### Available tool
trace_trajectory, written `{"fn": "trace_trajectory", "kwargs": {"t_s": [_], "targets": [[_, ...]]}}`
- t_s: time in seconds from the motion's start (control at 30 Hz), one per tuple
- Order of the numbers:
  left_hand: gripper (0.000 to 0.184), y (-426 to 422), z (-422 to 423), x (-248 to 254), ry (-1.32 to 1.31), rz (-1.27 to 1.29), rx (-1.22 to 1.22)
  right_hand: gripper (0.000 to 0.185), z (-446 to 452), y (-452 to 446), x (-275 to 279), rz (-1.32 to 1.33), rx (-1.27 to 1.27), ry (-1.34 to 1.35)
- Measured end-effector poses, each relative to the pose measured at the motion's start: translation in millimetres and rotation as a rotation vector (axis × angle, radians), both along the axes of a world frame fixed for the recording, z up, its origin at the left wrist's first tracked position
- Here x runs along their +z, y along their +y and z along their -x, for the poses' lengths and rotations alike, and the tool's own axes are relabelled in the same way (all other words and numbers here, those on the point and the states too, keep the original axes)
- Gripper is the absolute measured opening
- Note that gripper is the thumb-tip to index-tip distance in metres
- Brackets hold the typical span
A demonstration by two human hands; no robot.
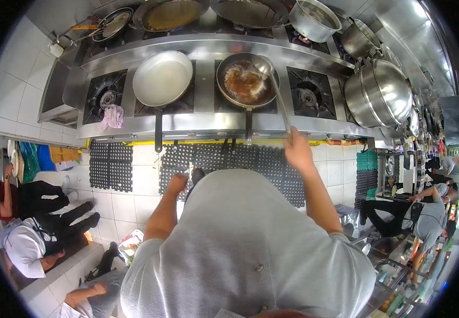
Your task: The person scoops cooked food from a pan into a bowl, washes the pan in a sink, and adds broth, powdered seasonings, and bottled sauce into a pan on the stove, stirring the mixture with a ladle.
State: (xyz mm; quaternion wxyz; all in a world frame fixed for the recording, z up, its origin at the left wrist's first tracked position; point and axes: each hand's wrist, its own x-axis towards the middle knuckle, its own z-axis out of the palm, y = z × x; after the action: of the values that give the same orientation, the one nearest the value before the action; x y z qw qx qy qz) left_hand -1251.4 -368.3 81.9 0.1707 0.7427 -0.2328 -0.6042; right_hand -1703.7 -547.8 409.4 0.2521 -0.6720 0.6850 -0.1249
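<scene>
My right hand is wrapped round the long handle of a metal ladle. The ladle's bowl rests at the upper right rim of a frying pan that holds bubbling brown liquid, paler on its right side. Left of it, a second, pale-coated frying pan sits on the stove, its black handle pointing toward me. My left hand is held low in front of the stove, fingers curled, with nothing visible in it. It touches neither pan.
Bare burners flank the pans, with a pink cloth at the left one. A large steel pot stands at the right. Woks and a pot line the back row. Black mats cover the floor. Other people are at both sides.
</scene>
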Motion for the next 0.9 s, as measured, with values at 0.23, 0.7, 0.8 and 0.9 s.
{"fn": "trace_trajectory", "kwargs": {"t_s": [0.23, 0.7, 0.8, 0.9], "targets": [[0.009, 20, -8, -15, -0.173, 0.206, -0.305, 0.038, -15, -10, -31, -0.110, -0.064, -0.255], [0.012, 62, -20, -47, -0.698, 0.572, -1.096, 0.024, -22, -15, 39, -0.927, -0.493, -1.614], [0.008, 67, -16, -74, -0.697, 0.585, -1.098, 0.020, -20, -2, 54, -0.714, -0.352, -1.254], [0.008, 63, -10, -76, -0.707, 0.547, -1.087, 0.021, -11, 8, 65, -0.511, -0.191, -0.860]]}}
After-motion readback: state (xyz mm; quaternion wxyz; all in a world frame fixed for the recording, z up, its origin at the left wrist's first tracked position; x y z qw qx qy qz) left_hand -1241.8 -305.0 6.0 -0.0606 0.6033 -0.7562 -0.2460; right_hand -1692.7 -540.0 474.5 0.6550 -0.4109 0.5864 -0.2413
